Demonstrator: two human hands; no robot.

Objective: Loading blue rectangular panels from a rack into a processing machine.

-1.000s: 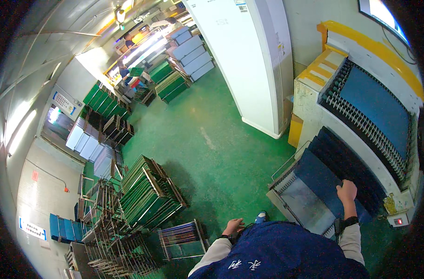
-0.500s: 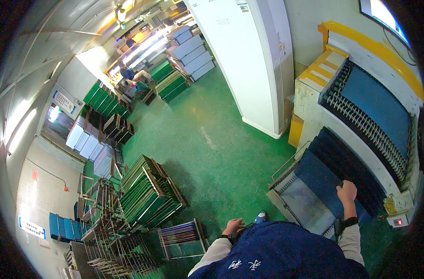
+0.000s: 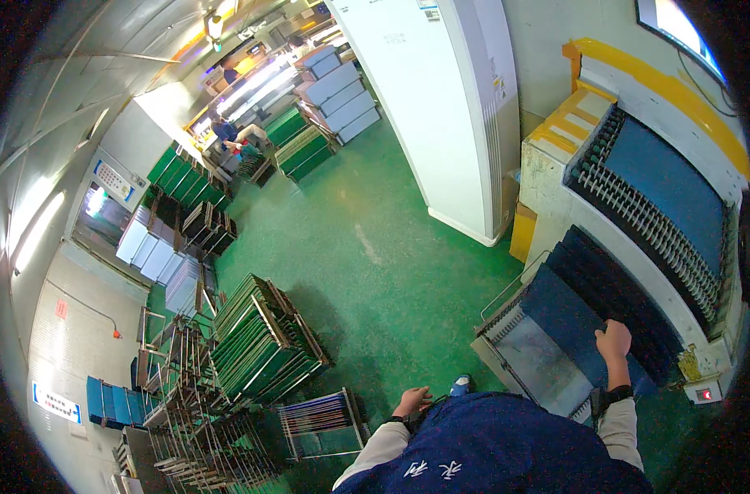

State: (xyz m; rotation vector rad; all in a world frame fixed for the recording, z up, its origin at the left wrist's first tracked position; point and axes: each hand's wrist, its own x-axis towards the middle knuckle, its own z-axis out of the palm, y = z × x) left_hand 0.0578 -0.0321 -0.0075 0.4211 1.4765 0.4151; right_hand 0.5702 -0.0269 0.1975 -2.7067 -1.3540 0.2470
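Over the rack at the lower right, my right hand [image 3: 613,339] is closed in front of a dark blue panel [image 3: 556,303]. Whether its fingers grip that panel or anything else is hidden. The panel leans in a metal rack [image 3: 500,362] with toothed edges and a grey plate as its base. Behind it stand more dark panels [image 3: 593,263]. My left hand [image 3: 413,401] hangs beside my dark blue apron [image 3: 490,445], its fingers loosely stretched out and holding nothing I can see.
A roller conveyor machine [image 3: 638,222] carrying a blue sheet rises on the right, beside a tall white cabinet [image 3: 424,107]. Racks of green panels [image 3: 260,346] and a low rack [image 3: 321,416] stand left on the green floor [image 3: 366,272]. A person [image 3: 231,132] sits far back.
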